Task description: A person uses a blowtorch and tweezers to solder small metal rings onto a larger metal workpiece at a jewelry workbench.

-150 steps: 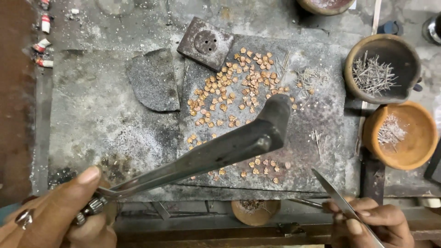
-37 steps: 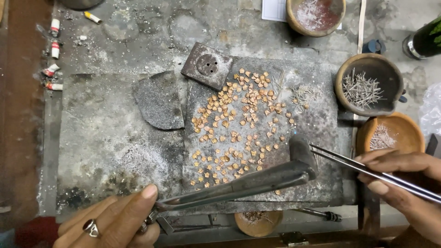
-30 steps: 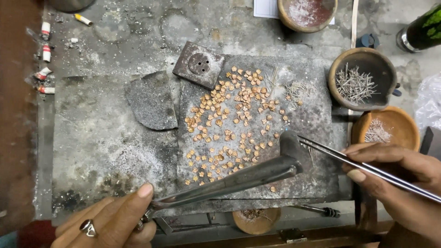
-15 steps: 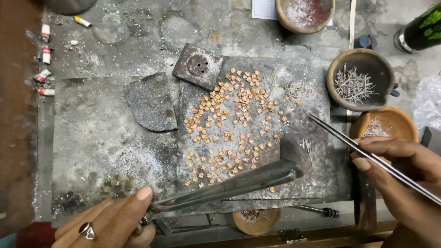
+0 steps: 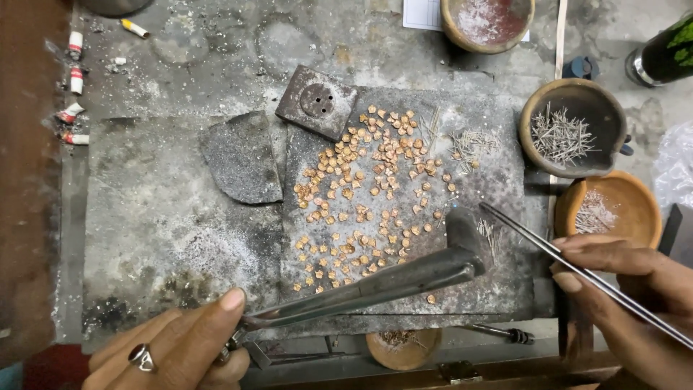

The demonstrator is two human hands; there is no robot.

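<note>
Nearest the camera, the left hand (image 5: pixel 173 350) has its fingers wrapped shut around the near end of a long metal torch pipe (image 5: pixel 375 285), whose bent nozzle sits over the near right part of the grey slab (image 5: pixel 476 318). That pipe looks stiff and fairly heavy, so gripping it low at the handle end makes sense, well away from the tip. Right of the slab, the right hand (image 5: pixel 635 303) pinches a pair of long thin tweezers (image 5: pixel 570 267), fingers pressed together on the shafts; the points hover just past the nozzle, above a few thin wire bits. I'd guess the tweezers are light and springy and best held mid-length.

Spread over the middle of the slab are loads of tiny copper-coloured pieces (image 5: pixel 368 195). They look featherlight and easy to scatter, really only pickable by the tweezer tips.

Just off the slab's right edge is an orange clay bowl (image 5: pixel 635 195) with a small heap of fine wire, and beyond it a darker bowl (image 5: pixel 603 97) full of short wire pins. Past the slab's far edge, another clay bowl (image 5: pixel 451 18) holds pale powder.
</note>
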